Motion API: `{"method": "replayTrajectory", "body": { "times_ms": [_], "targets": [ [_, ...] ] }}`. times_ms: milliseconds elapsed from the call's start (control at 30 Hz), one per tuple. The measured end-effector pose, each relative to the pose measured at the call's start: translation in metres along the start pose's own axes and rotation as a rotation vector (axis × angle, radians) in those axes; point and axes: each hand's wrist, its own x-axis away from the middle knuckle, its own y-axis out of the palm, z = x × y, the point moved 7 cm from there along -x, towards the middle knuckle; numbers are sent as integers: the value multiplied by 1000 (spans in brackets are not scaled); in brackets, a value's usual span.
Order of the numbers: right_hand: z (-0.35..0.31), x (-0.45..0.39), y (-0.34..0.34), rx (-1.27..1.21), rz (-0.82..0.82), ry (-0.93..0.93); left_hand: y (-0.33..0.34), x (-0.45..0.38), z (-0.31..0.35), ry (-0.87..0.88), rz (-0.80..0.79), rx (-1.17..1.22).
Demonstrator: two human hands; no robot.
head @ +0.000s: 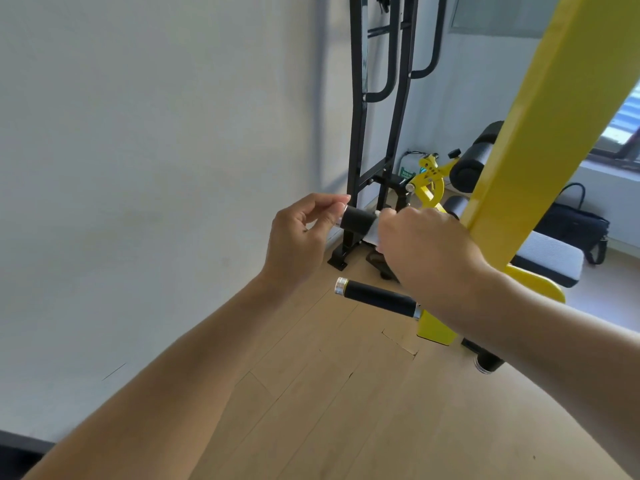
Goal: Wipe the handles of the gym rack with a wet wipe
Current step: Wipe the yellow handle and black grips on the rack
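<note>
Step in hand: I judge I am wiping the upper handle (356, 220), the black grip between my two hands, so the wiping is under way on this one.
Right hand (424, 242): closed round the inner part of that handle with the wet wipe (371, 233) under it; a pale strip of wipe shows just left of my knuckles, wrapped against the grip.
Right fingers: curled and pressed onto the wipe; the tips are hidden behind the hand, so I cannot tell how far they reach round.
Left hand (301, 233): at the free end of the same handle.
Left fingers (337, 211): thumb and forefinger drawn together at the metal end cap, touching or nearly touching it; I cannot tell which. The rest are loosely curled.
Lower handle (377, 297): below my right fingers, well apart from them, bare of any wipe; I judge it not yet in hand.
Rack (519, 168): its yellow beam runs up past my right wrist.
Next move: I would slide the wipe out along the grip toward my left fingers, twisting as I go, and shift the left pinch clear so the end cap gets wiped too.
</note>
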Motion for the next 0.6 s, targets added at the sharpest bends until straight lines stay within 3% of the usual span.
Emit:
{"method": "replayTrajectory", "body": {
  "times_ms": [133,233,433,600],
  "targets": [
    [-18,-21,-1,-145,138,-63,0,0,-1,-6,11,39],
    [-15,-23,4,-195,88,-9,-2,0,-3,-11,30,41],
    [6,4,6,13,16,71,-4,0,-2,4,42,-8],
    [-12,-13,11,-233,83,-43,-5,-1,-1,-11,28,2]
  ]
}}
